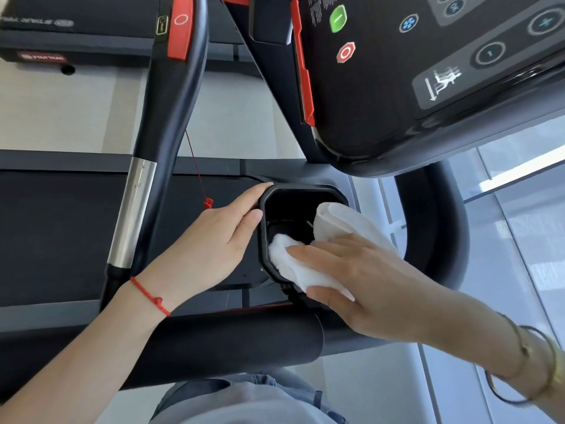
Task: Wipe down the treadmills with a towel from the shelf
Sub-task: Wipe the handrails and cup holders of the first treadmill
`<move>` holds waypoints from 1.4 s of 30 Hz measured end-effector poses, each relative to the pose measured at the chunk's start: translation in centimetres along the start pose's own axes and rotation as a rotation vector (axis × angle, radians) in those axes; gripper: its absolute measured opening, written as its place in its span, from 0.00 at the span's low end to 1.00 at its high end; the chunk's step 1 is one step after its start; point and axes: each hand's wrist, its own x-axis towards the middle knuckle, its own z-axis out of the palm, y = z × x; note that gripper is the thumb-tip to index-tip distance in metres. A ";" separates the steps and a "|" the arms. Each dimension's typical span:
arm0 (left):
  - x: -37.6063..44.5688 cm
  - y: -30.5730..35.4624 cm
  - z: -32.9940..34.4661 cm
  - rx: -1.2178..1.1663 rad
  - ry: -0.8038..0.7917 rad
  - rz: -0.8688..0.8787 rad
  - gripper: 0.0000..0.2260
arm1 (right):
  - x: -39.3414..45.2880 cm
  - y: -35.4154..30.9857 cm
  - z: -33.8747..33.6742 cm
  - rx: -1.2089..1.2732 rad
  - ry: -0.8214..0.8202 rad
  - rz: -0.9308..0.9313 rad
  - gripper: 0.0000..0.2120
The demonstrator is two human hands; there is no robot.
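Right hand (360,276) pressed white towel (290,264) into treadmill cup holder (266,194), fingers straight; left hand (214,240) steadied holder rim, fingers relaxed, gripping nothing.

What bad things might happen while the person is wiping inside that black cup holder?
The white towel is pushed into the cup holder by the right hand, so it might snag on the ridges inside. The loose folded end hangs over the rim and may slip in. The red safety cord dangles close to the left hand, which steadies the rim; a bump might tug it.
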 end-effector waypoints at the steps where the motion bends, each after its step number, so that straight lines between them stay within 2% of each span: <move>1: 0.0 0.0 0.0 -0.003 0.000 0.001 0.21 | -0.1 0.0 0.1 -0.006 0.021 0.013 0.19; 5: -0.1 0.1 -0.1 -0.003 -0.004 0.000 0.21 | -0.2 0.6 -0.7 -0.271 0.036 -0.004 0.19; 10: -0.1 0.0 -0.1 0.005 -0.003 0.006 0.21 | 0.9 1.2 -1.4 -0.428 -0.077 -0.025 0.34; 19: -0.1 0.0 0.1 0.004 0.006 0.008 0.20 | 2.6 2.2 -1.7 -0.562 -0.083 -0.085 0.35; 22: -0.1 -0.1 0.1 -0.017 0.015 0.000 0.20 | 2.5 1.9 -1.3 -0.488 -0.122 -0.110 0.34; 25: -0.2 -0.1 0.1 -0.020 0.016 0.004 0.20 | 2.4 1.7 -1.6 -0.368 -0.188 -0.118 0.29; 30: -0.1 -0.1 0.0 -0.025 -0.002 -0.002 0.21 | 1.0 1.1 -2.0 -0.021 -0.225 -0.076 0.20; 34: 0.1 -0.2 0.1 -0.025 -0.003 -0.010 0.21 | 1.1 0.2 -1.5 0.100 -0.235 -0.039 0.21; 38: 0.1 -0.2 0.2 0.002 -0.002 -0.010 0.21 | 3.6 -0.2 -1.8 0.229 -0.406 0.123 0.18; 42: 0.0 -0.3 0.0 0.008 -0.011 -0.022 0.21 | 5.2 -0.2 -2.4 0.192 -0.432 0.081 0.16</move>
